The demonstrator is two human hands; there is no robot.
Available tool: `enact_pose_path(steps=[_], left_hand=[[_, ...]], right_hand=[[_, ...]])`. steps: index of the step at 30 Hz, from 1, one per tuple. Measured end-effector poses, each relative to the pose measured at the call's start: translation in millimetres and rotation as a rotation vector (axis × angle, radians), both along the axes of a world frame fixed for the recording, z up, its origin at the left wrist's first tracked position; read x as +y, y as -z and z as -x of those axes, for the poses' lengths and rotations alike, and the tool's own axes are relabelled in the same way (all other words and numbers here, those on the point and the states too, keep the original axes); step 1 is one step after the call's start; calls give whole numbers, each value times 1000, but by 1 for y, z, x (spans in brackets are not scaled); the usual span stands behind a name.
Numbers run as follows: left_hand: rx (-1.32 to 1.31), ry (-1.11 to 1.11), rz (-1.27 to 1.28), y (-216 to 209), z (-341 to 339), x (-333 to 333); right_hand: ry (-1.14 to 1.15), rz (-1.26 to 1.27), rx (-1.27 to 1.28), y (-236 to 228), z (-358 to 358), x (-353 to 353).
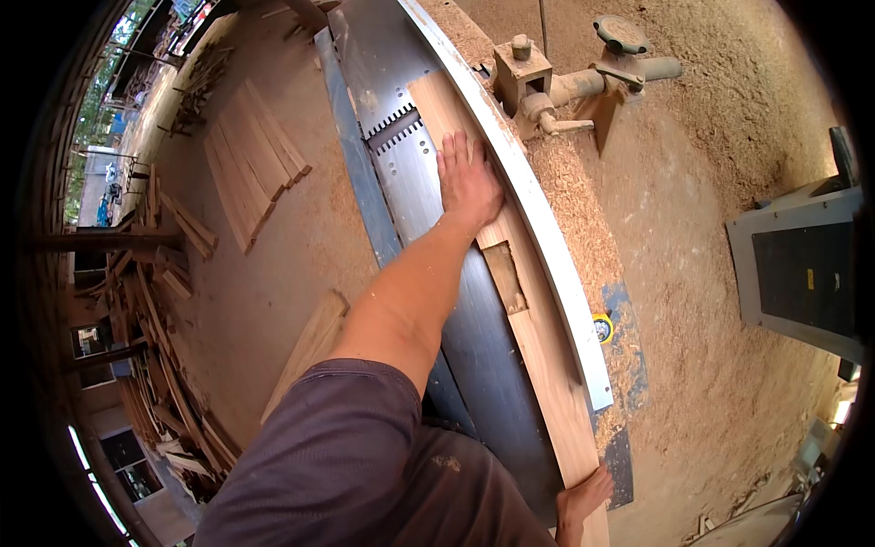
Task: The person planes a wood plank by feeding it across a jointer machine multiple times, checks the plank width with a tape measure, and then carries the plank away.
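A long pale wooden board (pixel 545 374) lies along the metal bed of a jointer (pixel 483 319), beside its white-edged fence (pixel 556 246). A rough, darker recess (pixel 506 276) shows in the board's upper face. My left hand (pixel 469 187) rests flat on the board's far part, fingers stretched forward and pressing on the wood. Just ahead and left of those fingers is the toothed slot (pixel 395 130) in the bed. At the near end, my right hand (pixel 584 497) lies across the board, its fingers curled over the wood; its underside is hidden.
Sawdust-covered fence clamps (pixel 565 82) stand behind the fence. A yellow tape measure (pixel 602 328) lies among shavings at right. Several planks (pixel 246 159) lie on the floor at left, with a wood pile (pixel 169 365) beyond. A grey machine cabinet (pixel 802 264) stands far right.
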State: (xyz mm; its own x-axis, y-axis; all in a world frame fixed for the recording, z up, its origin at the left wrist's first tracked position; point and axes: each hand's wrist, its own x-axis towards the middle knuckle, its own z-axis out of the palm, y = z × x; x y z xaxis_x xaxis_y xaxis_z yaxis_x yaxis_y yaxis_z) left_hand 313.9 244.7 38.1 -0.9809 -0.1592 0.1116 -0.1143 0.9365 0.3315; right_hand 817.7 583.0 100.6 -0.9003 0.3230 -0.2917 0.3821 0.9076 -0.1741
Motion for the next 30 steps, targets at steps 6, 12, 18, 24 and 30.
enact_pose_path(steps=[6,12,18,24,30], left_hand=[[29,8,-4,5,15,-9],[38,9,26,8,25,-20],[68,16,22,11,37,-27],[57,15,48,16,55,-36],[59,2,69,20,73,-50]], right_hand=[[-5,76,-41,-8,8,-7],[-471,209,184,-24,32,-13],[-626,388,113,3,67,-19],[-624,354,158,10,80,-34],[-648,334,165,10,98,-44]])
